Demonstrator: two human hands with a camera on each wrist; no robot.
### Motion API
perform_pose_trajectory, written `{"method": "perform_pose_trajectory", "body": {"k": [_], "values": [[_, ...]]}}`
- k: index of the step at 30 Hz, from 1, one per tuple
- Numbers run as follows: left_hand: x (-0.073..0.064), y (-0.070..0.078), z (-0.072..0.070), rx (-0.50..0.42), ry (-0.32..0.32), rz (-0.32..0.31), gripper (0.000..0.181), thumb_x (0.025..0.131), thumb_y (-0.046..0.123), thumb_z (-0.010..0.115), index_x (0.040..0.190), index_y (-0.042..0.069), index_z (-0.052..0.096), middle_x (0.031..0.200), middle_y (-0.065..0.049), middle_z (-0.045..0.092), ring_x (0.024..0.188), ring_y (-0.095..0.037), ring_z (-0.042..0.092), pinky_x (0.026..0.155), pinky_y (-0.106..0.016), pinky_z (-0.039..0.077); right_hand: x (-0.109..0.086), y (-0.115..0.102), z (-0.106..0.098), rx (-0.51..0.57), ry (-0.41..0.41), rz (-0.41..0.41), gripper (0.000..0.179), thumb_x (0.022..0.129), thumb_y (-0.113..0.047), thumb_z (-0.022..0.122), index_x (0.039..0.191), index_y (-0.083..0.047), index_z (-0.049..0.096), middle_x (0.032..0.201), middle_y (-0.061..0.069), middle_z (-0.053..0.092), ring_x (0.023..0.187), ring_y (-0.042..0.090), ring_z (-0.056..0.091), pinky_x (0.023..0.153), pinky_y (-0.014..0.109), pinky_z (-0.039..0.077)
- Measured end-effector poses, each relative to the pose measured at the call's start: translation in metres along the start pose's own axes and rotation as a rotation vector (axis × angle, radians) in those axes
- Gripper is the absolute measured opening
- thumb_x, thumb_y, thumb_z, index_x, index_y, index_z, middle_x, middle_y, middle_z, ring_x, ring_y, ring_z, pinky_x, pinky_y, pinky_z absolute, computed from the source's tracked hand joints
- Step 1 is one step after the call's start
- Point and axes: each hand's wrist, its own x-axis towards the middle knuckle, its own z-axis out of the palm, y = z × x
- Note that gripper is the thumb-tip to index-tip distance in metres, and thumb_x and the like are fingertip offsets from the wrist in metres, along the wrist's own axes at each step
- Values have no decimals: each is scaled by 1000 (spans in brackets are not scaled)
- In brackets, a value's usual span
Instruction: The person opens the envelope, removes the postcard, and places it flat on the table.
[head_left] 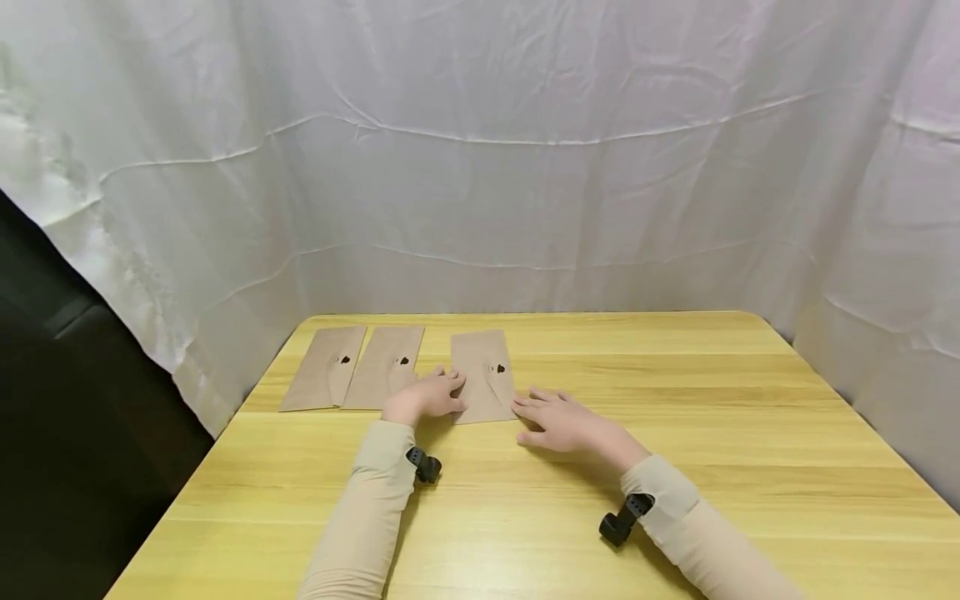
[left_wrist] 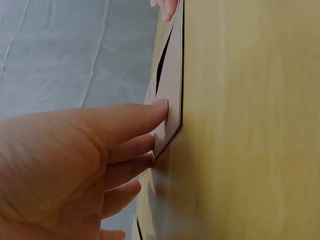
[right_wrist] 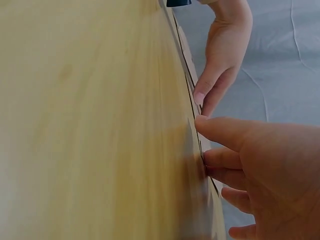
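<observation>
A brown paper envelope (head_left: pixel 483 379) with a small dark heart-shaped mark on its flap lies flat on the table between both hands. My left hand (head_left: pixel 429 396) is at its left edge. In the left wrist view, the thumb (left_wrist: pixel 159 107) rests on the envelope (left_wrist: pixel 172 80) near a corner, and the fingers touch its side. At the right edge, my right hand (head_left: pixel 558 421) lies with fairly straight fingers, their tips right by the paper. The thumb (right_wrist: pixel 202 122) of that hand points toward the near edge in the right wrist view.
Two similar envelopes, one at the far left (head_left: pixel 322 371) and one beside it (head_left: pixel 384 367), lie side by side left of the hands. The wooden table (head_left: pixel 675 367) ends at a white curtain (head_left: pixel 525 208). A dark surface (head_left: pixel 75 400) stands at the left.
</observation>
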Motion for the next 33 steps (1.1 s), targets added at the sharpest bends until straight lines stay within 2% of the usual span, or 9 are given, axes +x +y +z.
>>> {"method": "perform_pose_trajectory", "body": {"k": [4, 13, 33], "values": [[2, 10, 1, 45, 3, 32, 65, 98, 40, 55, 153, 16, 32, 162, -8, 24, 152, -31, 15, 119, -64, 7, -12, 6, -2, 6, 2, 7, 63, 99, -48, 48, 150, -13, 38, 159, 4, 32, 150, 34, 19, 118, 64, 13], [7, 31, 8, 102, -19, 95, 70, 96, 46, 56, 154, 18, 30, 162, -7, 23, 152, -29, 17, 120, -63, 9, -36, 21, -2, 6, 19, 8, 63, 99, -46, 49, 148, -8, 41, 157, 9, 36, 148, 39, 23, 116, 67, 15], [8, 82, 21, 242, -1, 128, 68, 96, 50, 54, 153, 20, 32, 162, -3, 26, 151, -22, 22, 120, -60, 14, -79, 38, -4, -21, 72, 36, 60, 98, -44, 52, 144, -6, 47, 151, 13, 44, 144, 42, 30, 113, 67, 23]]}}
